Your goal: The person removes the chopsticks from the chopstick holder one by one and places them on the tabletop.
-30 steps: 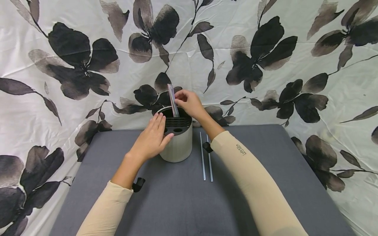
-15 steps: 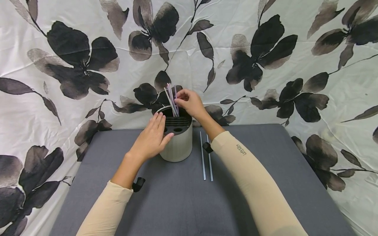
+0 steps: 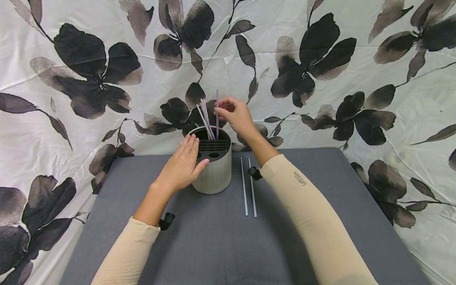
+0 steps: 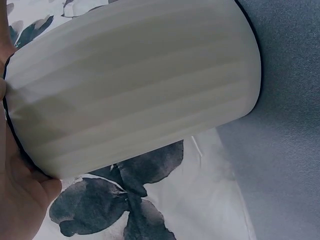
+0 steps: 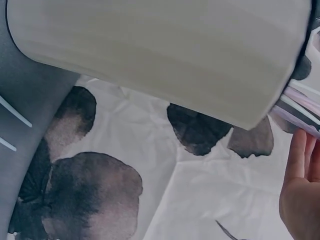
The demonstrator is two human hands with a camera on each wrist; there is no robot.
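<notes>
We see the cup (image 3: 213, 174) standing upright near the far edge of the table (image 3: 199, 245). The left hand (image 3: 181, 164) rests on its left rim, fingers straight, thumb spread to the right. The right hand (image 3: 233, 114) pinches a purple stick (image 3: 217, 128), whose lower end is inside the cup's far part. Left of it, we see other sticks (image 3: 205, 118) leaning there; two pale sticks (image 3: 244, 186) lie right of the cup.
</notes>
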